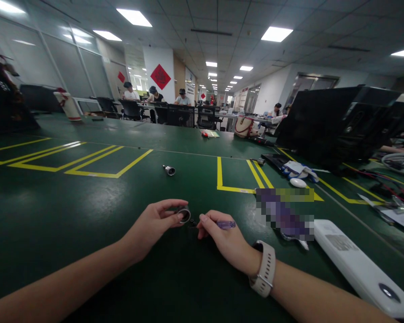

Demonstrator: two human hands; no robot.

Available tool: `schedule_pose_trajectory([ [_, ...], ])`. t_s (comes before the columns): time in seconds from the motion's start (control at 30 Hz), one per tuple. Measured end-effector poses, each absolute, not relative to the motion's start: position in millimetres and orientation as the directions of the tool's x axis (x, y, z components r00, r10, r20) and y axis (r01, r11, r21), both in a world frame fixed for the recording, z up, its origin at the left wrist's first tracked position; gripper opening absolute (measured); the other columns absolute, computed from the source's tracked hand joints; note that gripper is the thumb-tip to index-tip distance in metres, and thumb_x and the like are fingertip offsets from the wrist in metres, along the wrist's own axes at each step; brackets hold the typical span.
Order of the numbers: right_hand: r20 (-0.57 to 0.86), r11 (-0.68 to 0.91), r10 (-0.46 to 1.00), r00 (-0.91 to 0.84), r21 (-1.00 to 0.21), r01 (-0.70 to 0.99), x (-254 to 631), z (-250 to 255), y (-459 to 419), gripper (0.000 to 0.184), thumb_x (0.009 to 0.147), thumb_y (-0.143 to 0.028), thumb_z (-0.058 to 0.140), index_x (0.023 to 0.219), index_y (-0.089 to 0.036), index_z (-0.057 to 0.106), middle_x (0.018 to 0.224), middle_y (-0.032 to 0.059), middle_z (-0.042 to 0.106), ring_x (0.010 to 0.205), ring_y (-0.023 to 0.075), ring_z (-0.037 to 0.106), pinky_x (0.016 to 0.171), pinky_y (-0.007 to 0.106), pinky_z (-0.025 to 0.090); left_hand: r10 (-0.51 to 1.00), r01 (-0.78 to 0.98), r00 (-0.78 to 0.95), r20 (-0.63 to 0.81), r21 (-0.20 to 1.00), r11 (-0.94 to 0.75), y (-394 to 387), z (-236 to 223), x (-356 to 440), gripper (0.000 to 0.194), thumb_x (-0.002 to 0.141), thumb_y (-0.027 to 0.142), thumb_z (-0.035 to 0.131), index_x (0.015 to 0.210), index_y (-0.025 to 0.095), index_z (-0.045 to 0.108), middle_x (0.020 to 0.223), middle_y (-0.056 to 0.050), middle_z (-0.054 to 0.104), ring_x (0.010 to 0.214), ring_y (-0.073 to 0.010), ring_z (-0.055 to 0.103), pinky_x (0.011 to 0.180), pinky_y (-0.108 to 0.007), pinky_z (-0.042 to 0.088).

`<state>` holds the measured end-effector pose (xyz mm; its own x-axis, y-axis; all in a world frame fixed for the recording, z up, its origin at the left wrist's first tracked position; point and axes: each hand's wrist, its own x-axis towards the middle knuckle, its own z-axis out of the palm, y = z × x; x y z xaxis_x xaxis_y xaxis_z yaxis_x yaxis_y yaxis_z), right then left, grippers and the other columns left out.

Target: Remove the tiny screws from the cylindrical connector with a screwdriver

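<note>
Between the thumb and fingers of my left hand [160, 220] is a metal ring [184, 215], its round opening turned towards me. My right hand [224, 235], with a pale watch strap on its wrist, is closed in a pinch around a slim tool with a see-through purple handle [226, 224]. The tool's tip is hidden by my fingers. Small dark parts [192, 223] show in the gap between both hands, too small to make out. Beyond my hands, a silver metal fitting [169, 170] lies on its side on the green table [128, 197].
To the right lie a purple packet [283, 213], partly blurred, a long white case [357, 264], a white mouse [298, 183] and a glove [299, 170]. Black equipment [336, 116] stands at the back right. Yellow tape [117, 175] marks the table. Several people sit farther off.
</note>
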<state>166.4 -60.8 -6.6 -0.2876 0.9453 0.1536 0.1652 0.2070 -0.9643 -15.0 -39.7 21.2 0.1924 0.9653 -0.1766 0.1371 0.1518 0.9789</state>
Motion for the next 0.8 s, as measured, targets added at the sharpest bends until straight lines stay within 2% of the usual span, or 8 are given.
schedule_pose_trajectory([
  [0.4,0.159,0.226,0.949,-0.272,-0.945,0.236,164.6,-7.3,-59.9,0.028,0.089,-0.036,0.045,0.076,-0.017,0.061,0.066,0.0003,0.060,0.065,0.0137,0.056,0.063,0.026,0.043,0.960,0.023,0.220,-0.172,0.985,0.171,-44.7,15.1,-13.4,0.037,0.066,0.022,0.071,0.101,0.016,0.063,0.093,-0.005,0.072,0.090,-0.0202,0.066,0.084,-0.031,0.051],
  [0.8,0.198,0.247,0.949,-0.247,-0.951,0.188,167.2,-5.5,-60.3,0.027,0.090,-0.035,0.045,0.075,-0.017,0.059,0.070,0.0000,0.060,0.069,0.0133,0.057,0.068,0.027,0.044,0.955,-0.109,0.176,-0.239,0.959,0.260,-40.9,16.9,-13.3,0.024,0.073,0.008,0.062,0.096,0.015,0.066,0.103,-0.007,0.068,0.097,-0.0212,0.062,0.083,-0.032,0.053],
])
